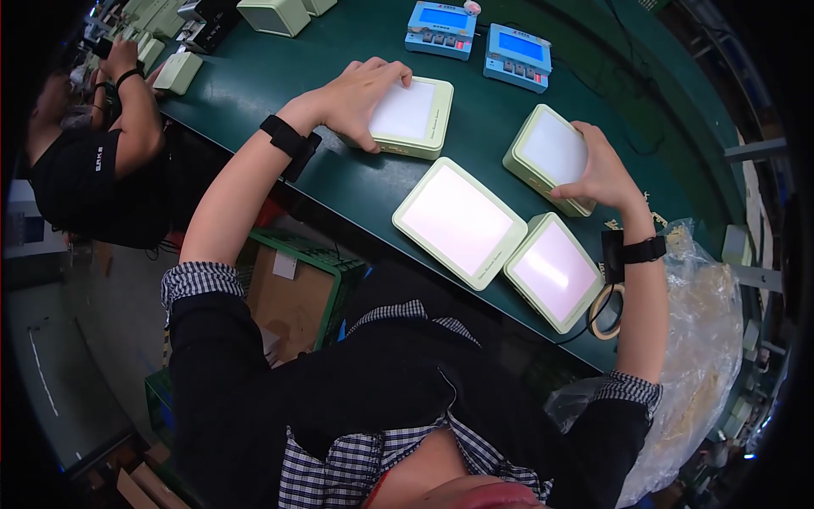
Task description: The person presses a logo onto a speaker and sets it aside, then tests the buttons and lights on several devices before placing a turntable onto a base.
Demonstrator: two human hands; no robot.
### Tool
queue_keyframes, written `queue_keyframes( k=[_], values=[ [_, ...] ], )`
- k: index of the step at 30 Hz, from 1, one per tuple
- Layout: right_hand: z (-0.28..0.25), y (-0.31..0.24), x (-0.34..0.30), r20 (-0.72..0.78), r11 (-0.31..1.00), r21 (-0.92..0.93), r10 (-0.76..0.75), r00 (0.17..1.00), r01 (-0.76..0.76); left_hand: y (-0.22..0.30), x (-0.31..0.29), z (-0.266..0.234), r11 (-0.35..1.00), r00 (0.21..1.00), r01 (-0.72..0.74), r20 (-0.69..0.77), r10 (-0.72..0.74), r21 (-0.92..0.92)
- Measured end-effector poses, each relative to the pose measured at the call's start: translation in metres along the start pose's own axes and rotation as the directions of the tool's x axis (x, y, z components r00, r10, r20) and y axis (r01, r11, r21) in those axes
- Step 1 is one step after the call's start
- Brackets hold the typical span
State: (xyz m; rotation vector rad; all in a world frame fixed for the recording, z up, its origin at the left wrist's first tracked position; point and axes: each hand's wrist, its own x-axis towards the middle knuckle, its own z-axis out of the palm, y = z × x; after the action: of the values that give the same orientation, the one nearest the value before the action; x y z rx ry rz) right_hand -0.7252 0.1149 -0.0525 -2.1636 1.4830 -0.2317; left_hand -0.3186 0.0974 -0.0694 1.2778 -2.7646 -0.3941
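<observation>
My left hand [360,97] is closed around the left end of a pale green box-shaped panel device [411,110], thumb on its near side and fingers over the far edge. With my right hand [602,174] I grip the right side of a similar device [549,146], which sits slightly tilted. Both have white faces turned up and look unlit. Nearer to me, two more such devices glow pinkish white: a left one [460,222] and a right one [555,271], their corners touching or nearly so. Black bands circle both my wrists.
Two blue meters with screens [439,30] [518,55] stand at the back of the green table [331,182]. A tape roll [607,312] and clear plastic bag [691,339] lie at right. Below the table's front edge is a green crate [339,284]. Another person [102,161] works at left.
</observation>
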Motion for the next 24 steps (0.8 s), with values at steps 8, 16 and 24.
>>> queue_keyframes(
  k=[8,16,24],
  values=[
    [0.001,0.0017,-0.0002,-0.002,1.0,0.014,-0.012,1.0,0.012,0.0007,-0.0014,-0.0004,1.0,1.0,-0.006,-0.009,0.006,-0.007],
    [0.0016,0.0021,0.0011,0.001,1.0,0.014,-0.011,1.0,0.011,-0.0025,-0.0002,0.0017,1.0,0.999,-0.026,-0.029,0.027,0.009],
    [0.0025,0.0,0.0005,0.031,0.998,0.064,0.027,0.999,-0.029,-0.0009,-0.0035,-0.0001,1.0,0.999,-0.025,-0.028,0.025,-0.006]
  ],
)
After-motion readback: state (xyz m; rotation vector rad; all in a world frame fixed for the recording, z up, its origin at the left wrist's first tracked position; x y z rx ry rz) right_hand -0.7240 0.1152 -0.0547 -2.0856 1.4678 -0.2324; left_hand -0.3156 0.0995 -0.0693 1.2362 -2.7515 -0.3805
